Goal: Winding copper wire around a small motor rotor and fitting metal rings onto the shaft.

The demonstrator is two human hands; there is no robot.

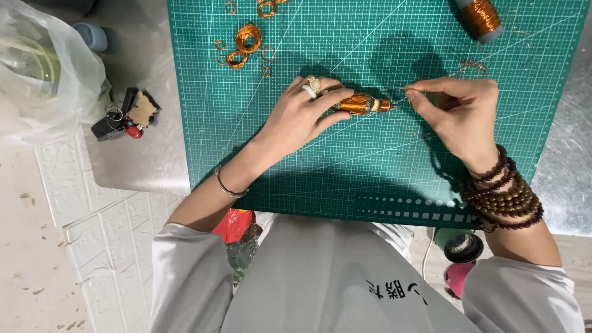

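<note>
Green gridded cutting mat (382, 166) covered the metal table; the left hand (296, 117) gripped a small copper-wound motor rotor (361, 104) at mid-mat, while the right hand (459, 114) pinched a thin wire strand just beside its tip. Loose copper wire coils (246, 40) lay beyond.

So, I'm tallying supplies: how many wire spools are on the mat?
1: a spool at the mat's top right edge, partly cut off. The left hand holds a wire-wrapped piece. More may lie outside view.
</note>
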